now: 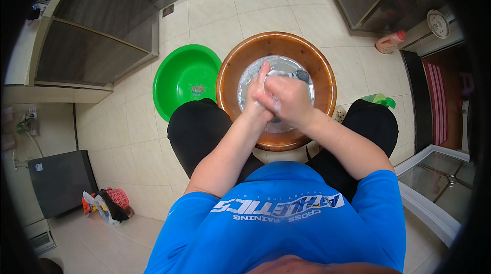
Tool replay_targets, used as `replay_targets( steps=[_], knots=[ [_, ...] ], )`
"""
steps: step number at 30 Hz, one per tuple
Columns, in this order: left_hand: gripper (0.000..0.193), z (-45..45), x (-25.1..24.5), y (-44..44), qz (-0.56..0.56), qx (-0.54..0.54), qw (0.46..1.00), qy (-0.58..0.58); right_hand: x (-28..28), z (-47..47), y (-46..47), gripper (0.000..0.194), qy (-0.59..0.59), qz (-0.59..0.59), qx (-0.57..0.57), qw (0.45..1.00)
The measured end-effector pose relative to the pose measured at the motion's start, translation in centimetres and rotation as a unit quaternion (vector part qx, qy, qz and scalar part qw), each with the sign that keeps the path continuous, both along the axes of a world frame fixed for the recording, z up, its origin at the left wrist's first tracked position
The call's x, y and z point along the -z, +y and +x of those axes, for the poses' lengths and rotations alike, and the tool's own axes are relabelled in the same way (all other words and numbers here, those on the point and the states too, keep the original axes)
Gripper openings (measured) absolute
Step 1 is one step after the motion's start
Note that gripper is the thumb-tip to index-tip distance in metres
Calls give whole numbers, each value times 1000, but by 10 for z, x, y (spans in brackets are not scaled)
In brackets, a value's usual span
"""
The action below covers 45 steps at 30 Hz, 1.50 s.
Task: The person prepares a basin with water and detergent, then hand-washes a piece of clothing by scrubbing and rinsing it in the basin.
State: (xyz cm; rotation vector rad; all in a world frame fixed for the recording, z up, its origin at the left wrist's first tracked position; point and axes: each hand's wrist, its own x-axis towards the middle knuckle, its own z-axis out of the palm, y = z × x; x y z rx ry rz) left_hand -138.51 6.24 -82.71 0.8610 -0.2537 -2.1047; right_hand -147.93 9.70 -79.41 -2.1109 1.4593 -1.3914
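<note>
Over a round brown basin (pixel 277 144), which looks wooden, my hands are pressed together. My left hand (pixel 256 92) holds its thumb up, its palm against the right hand. Curled like a fist, my right hand (pixel 289 97) has white suds on its fingers. Something white and foamy lies just beyond its knuckles; whether either hand grips it is hidden. Below them, cloudy soapy water (pixel 249 72) fills the basin's bottom. A dark grey cloth piece (pixel 303 75) pokes out of the water to the right of the hands.
A green plastic basin (pixel 172 78) stands against the brown one's left side. My knees flank the brown basin. A green bottle (pixel 378 100) lies beyond my right knee. A pink bottle (pixel 390 42) with a red cap stands by the cabinets. Bags (pixel 105 205) rest at lower left.
</note>
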Motion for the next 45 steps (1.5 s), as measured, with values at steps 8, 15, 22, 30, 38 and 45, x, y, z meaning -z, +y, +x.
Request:
replay_targets(
  steps=[8,15,22,30,38,45],
  knots=[
    [36,-13,-14,17,-54,-69,983,-158,17,-8,-22,18,-37,52,95,993],
    [32,5,5,12,-39,-22,999,5,5,8,-2,20,12,8,49,999],
    [31,-5,1,10,-55,-50,995,-60,-1,1,-10,20,-25,100,47,994],
    [32,-10,-16,20,-31,22,991,-125,16,-19,-22,21,12,107,100,989],
    [32,-3,-10,18,-42,-14,997,-59,9,1,-4,14,29,-22,50,998],
    [39,4,14,6,-57,18,997,-48,2,4,-7,17,5,59,62,996]
  ],
)
